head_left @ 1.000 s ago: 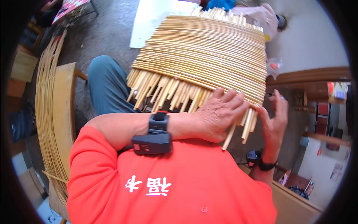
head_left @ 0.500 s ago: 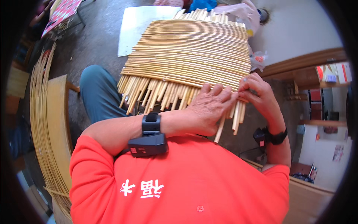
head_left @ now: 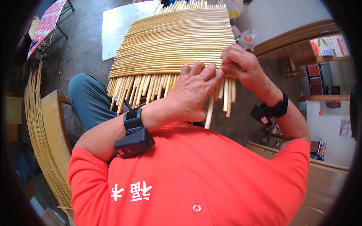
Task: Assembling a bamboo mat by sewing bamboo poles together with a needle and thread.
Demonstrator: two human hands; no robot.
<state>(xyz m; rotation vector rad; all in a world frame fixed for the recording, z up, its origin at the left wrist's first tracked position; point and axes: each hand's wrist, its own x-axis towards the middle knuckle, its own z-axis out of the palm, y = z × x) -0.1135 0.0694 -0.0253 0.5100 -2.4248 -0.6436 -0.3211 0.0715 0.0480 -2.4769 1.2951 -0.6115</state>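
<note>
A panel of pale straw-coloured stalks [head_left: 169, 47] lies in front of me, its upper layer running crosswise over a layer of lengthwise stalks whose uneven ends [head_left: 145, 86] stick out toward me. My left hand [head_left: 194, 88] presses on its near edge, right of the middle, fingers stretched out over the stalks. At the near right corner my right hand [head_left: 243, 66] has thumb and forefinger pinched together at the crosswise stalks' ends. What lies between those fingertips is too small to make out. The two hands almost touch.
A long bundle of thin stalks [head_left: 37, 124] rests along a wooden bench [head_left: 56, 116] on the left. Beyond the panel lies a white board [head_left: 117, 30] on the floor. At the far left stands a table with a pink patterned cover [head_left: 47, 24]. Wooden furniture [head_left: 298, 37] lines the right.
The whole view has shifted, so panel and hands appear higher and further left. My left hand still lies on the near edge, and my right fingers stay pinched at the corner.
</note>
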